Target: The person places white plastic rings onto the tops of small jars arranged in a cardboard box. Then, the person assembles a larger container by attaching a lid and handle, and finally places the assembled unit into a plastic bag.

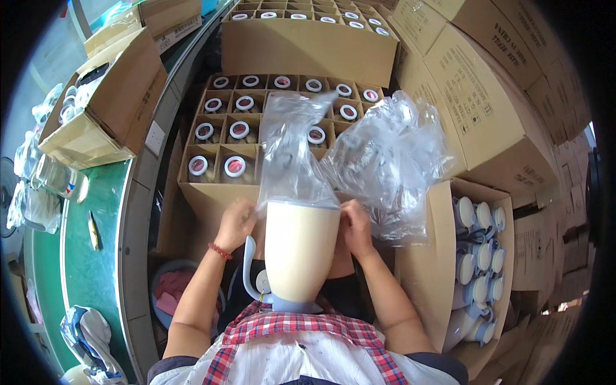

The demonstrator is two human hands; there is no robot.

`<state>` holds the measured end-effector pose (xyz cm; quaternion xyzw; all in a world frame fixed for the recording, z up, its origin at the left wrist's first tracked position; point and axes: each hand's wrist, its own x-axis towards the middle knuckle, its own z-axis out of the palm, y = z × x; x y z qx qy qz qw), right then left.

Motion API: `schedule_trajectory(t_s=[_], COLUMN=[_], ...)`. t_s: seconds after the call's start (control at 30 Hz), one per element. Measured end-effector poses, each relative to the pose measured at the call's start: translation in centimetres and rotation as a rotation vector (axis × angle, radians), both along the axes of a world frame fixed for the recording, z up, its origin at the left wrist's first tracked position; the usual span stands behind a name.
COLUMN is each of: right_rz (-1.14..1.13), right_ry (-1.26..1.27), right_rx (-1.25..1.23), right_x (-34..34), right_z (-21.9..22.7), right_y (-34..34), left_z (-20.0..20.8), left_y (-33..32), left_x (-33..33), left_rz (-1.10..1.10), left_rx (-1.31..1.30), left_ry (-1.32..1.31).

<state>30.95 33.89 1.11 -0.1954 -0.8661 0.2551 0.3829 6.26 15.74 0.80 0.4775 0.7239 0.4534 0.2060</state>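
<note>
The left hand point(235, 222) and the right hand point(355, 226) are each gripping the upper rim of a cream-coloured plastic jug point(300, 256), 1 hand on each side, fingers curled narrow around the mouth of a clear plastic bag point(292, 154) that is rising crumpled and glossy above the jug. The jug is tapering toward a pale blue base point(296, 303) and is carrying a pale blue curved handle point(249, 269) on its left side. It is standing upright against the person's lap, over a red-and-white checked apron point(292, 330). A red bead bracelet point(220, 251) is circling the left wrist.

A bundle of clear, wrinkled plastic bags point(391, 160) is lying just beside the right hand, resting on the top edge of an open brown cardboard carton point(436, 256). This carton is holding stacked white-and-blue jugs point(478, 256) of the same kind, laid on their sides.

Ahead of the hands, a second open corrugated carton point(212, 192) is divided by cardboard partitions into square cells; each visible cell is holding 1 bagged item with a round white rim point(235, 166). A third carton point(308, 45) with similar contents is standing behind it. Closed printed cartons point(487, 109) are stacked at the right.

At the left, a green conveyor surface point(86, 269) is carrying a small yellow object point(94, 231), too small to tell what it is, and an open carton point(102, 109) near its far edge.
</note>
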Motion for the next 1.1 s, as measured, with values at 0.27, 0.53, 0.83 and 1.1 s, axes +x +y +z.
schedule_trajectory(t_s=[0.27,0.53,0.83,1.1], right_rz=[0.059,0.364,0.026,0.26], right_ry=[0.374,0.133,0.259,-0.099], right_rx=[-1.257,-0.71,-0.796,-1.084], right_x=[0.8,4.4,4.0,-1.3], right_z=[1.9,4.3,4.4,2.6], right_y=[-2.4,-3.5,-1.9,4.4], left_z=[3.4,2.7,2.3,4.1], left_y=[-0.1,-2.7,-3.9,-1.4], left_x=[-0.4,1.2,1.6,4.3], left_rz=[-0.003,-0.059,-0.048,-0.032], left_rx=[-0.039,0.136,0.189,0.218], left_ry=[-0.764,-0.533,-0.554,-0.65])
